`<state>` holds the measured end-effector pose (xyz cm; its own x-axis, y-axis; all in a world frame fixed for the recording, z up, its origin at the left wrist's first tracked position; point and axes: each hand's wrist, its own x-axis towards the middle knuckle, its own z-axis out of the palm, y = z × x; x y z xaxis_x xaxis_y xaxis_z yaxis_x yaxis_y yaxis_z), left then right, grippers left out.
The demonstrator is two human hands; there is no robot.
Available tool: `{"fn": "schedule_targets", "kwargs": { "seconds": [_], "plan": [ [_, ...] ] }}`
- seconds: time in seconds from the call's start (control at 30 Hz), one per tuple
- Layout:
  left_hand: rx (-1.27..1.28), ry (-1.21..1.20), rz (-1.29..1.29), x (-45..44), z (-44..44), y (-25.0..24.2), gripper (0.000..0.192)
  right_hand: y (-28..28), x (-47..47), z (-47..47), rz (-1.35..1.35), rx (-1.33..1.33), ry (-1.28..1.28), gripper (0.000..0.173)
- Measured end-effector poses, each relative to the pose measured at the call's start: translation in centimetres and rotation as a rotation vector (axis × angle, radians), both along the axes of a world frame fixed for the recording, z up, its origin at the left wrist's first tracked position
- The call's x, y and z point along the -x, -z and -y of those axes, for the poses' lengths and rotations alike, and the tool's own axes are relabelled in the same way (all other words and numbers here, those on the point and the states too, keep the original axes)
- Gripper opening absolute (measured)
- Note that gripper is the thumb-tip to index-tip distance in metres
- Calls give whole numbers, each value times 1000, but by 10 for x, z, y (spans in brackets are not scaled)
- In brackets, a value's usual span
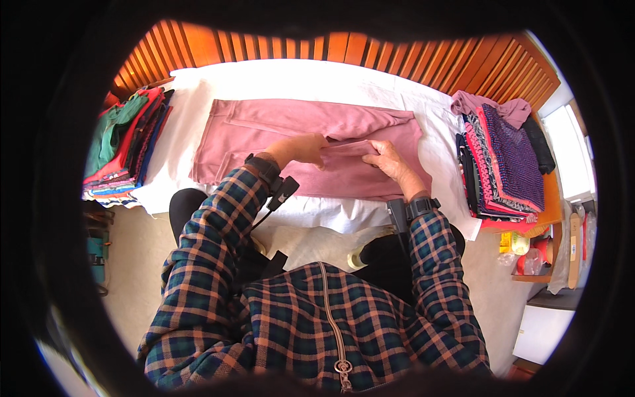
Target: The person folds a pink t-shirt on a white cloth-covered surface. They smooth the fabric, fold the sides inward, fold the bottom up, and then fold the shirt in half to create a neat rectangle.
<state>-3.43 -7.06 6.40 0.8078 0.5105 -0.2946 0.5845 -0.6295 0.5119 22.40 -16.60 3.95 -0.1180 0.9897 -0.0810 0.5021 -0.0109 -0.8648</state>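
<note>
A dusty-pink garment (278,121) of soft fabric is spread lengthwise on a white sheet (307,79) before me. My left hand (305,150) is at the garment's middle, fingers closed on a fold of it. To its right, my right hand (387,159) pinches the same raised fold between thumb and fingers. The strip of fabric between my hands looks drawn taut. Part of the fold is hidden behind my left fingers. The garment's far side lies mostly flat, with a crease running toward the right.
A stack of folded clothes (121,144) stands at the left end. Another stack (511,154) sits at the right end, with a crumpled pink cloth (516,110) on top. Slatted wood (342,47) borders the far side. A low shelf (531,275) with items is at right.
</note>
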Motion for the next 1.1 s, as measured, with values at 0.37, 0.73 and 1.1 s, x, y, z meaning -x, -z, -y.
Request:
{"fn": "schedule_targets", "kwargs": {
  "seconds": [0.37,0.73,1.1],
  "plan": [
    [-16,-82,-80,63,-19,-9,47,-7,4,4,21,46,50,19],
    [8,-128,-40,117,-35,-4,43,-1,1,0,16,40,64,22],
    [-37,-190,-102,157,-36,-8,37,2,-1,-2,96,11,60,24]
  ]
}}
